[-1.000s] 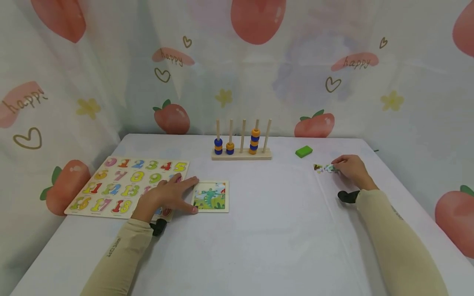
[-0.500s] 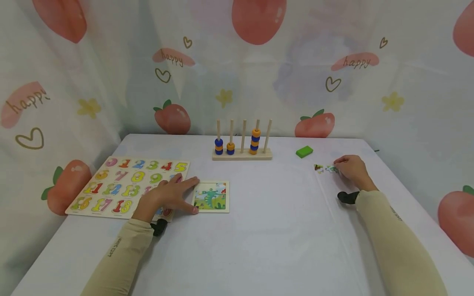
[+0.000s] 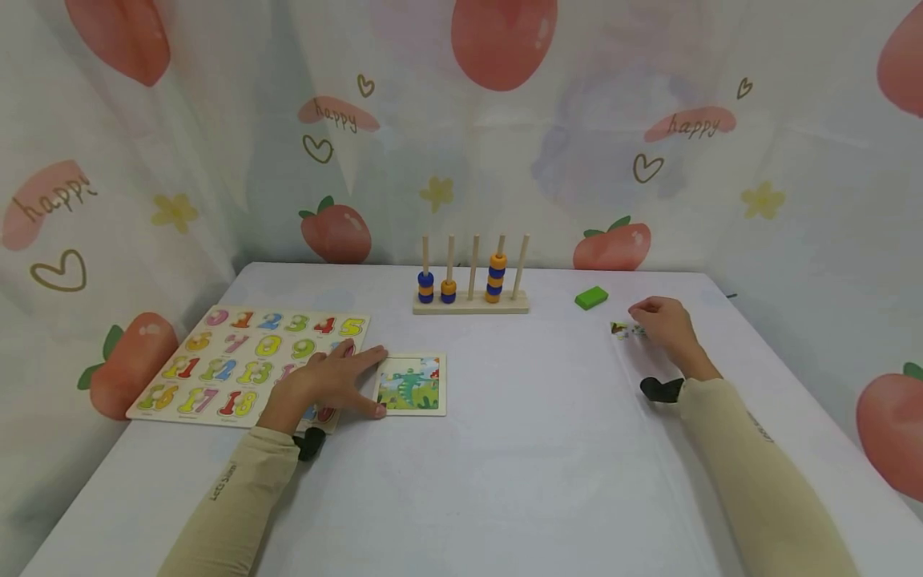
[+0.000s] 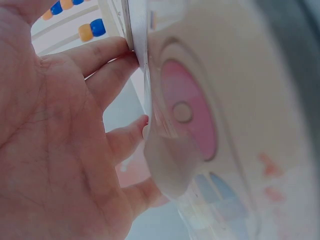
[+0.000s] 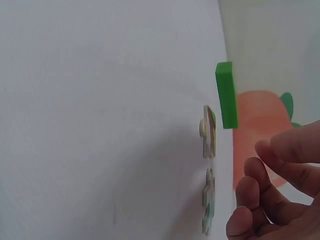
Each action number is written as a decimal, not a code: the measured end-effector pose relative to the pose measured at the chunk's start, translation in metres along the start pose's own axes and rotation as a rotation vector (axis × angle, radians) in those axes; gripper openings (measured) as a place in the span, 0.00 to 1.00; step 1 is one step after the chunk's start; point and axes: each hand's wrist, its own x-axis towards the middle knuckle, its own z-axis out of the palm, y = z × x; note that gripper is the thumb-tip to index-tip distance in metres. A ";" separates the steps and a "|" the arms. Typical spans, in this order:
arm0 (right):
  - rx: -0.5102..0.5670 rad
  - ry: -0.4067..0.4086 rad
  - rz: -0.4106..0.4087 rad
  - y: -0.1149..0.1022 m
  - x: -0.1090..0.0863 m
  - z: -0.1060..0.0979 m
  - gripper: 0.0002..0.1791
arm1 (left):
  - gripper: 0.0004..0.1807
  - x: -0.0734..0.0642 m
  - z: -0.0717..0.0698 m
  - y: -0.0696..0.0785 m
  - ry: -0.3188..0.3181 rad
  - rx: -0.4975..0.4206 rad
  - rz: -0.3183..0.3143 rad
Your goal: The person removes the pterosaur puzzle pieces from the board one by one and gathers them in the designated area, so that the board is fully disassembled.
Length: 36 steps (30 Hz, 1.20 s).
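My left hand [image 3: 324, 381] is spread over the right part of a wooden number puzzle board [image 3: 248, 361]. In the head view its thumb and a fingertip touch the left side of a square dinosaur puzzle [image 3: 411, 385]. Its palm fills the left of the left wrist view, beside a pink oval number piece [image 4: 190, 110]. At the far right my right hand [image 3: 671, 332] hovers above small jigsaw pieces [image 3: 618, 329], with loosely curled fingers. The right wrist view shows nothing between those fingers; one jigsaw piece [image 5: 209, 132] and another puzzle piece [image 5: 208, 202] lie beside the hand.
A wooden peg stand [image 3: 471, 304] with blue and orange beads on several pegs stands at the back middle. A green block [image 3: 591, 298] lies to its right. Patterned cloth [image 3: 505, 168] hangs behind the white-covered table [image 3: 534, 481].
My right hand has moved left and slightly up, and now covers more of the jigsaw pieces in the head view. The left hand and dinosaur puzzle have stayed in place.
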 end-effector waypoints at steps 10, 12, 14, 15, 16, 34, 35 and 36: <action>0.055 -0.071 -0.074 -0.022 -0.007 0.017 0.24 | 0.59 0.000 0.001 -0.001 0.001 -0.006 0.005; 0.054 -0.080 -0.092 -0.027 -0.009 0.020 0.24 | 0.59 -0.001 0.000 0.000 0.001 -0.010 0.005; 0.050 -0.086 -0.119 -0.031 -0.010 0.023 0.23 | 0.58 -0.001 0.000 0.000 0.001 -0.012 0.004; 0.048 -0.088 -0.135 -0.034 -0.011 0.025 0.23 | 0.58 -0.001 0.000 0.000 0.000 -0.013 0.002; 0.047 -0.091 -0.151 -0.036 -0.011 0.027 0.22 | 0.58 -0.002 0.000 0.000 0.000 -0.013 0.001; 0.045 -0.173 -0.280 -0.079 -0.025 0.066 0.17 | 0.57 0.003 0.001 -0.002 -0.014 -0.028 -0.004; 0.049 -0.177 -0.287 -0.081 -0.025 0.068 0.16 | 0.57 0.003 0.001 -0.002 -0.014 -0.027 -0.002; 0.053 -0.182 -0.296 -0.084 -0.026 0.070 0.16 | 0.57 0.003 0.001 -0.002 -0.013 -0.022 0.003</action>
